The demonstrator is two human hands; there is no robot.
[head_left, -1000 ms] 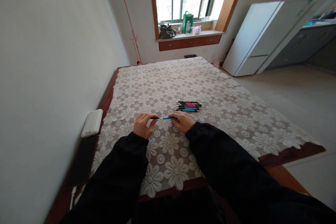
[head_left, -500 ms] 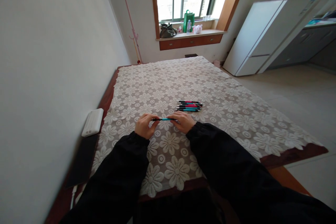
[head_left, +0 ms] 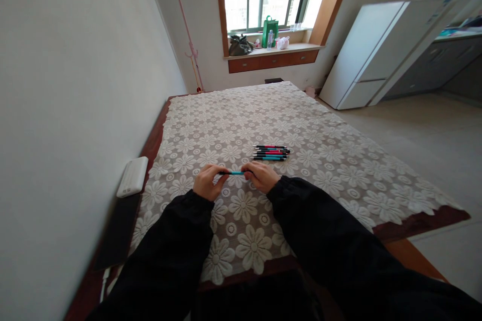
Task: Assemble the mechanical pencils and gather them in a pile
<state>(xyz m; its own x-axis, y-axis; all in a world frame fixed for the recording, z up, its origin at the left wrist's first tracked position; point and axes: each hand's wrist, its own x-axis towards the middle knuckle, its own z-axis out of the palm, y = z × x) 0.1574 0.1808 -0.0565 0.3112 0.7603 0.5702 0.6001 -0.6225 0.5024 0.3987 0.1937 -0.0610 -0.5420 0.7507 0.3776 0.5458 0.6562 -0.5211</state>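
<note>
A teal pen (head_left: 233, 173) with black ends is held level just above a table covered by a white floral lace cloth (head_left: 320, 125). My left hand (head_left: 208, 180) pinches its left end and my right hand (head_left: 261, 176) pinches its right end. Just beyond my right hand, a small row of several pens (head_left: 271, 152), pink, red, black and teal, lies side by side on the cloth. Black sleeves cover both my arms.
A white flat box (head_left: 132, 176) and a dark slab (head_left: 117, 230) lie along the table's left edge by the wall. A white fridge (head_left: 371, 50) stands at the right. Bags and a bottle sit on the window sill (head_left: 271, 50).
Both hands have drawn slightly closer together along the teal pen and shifted a little toward me. The row of pens has not moved.
</note>
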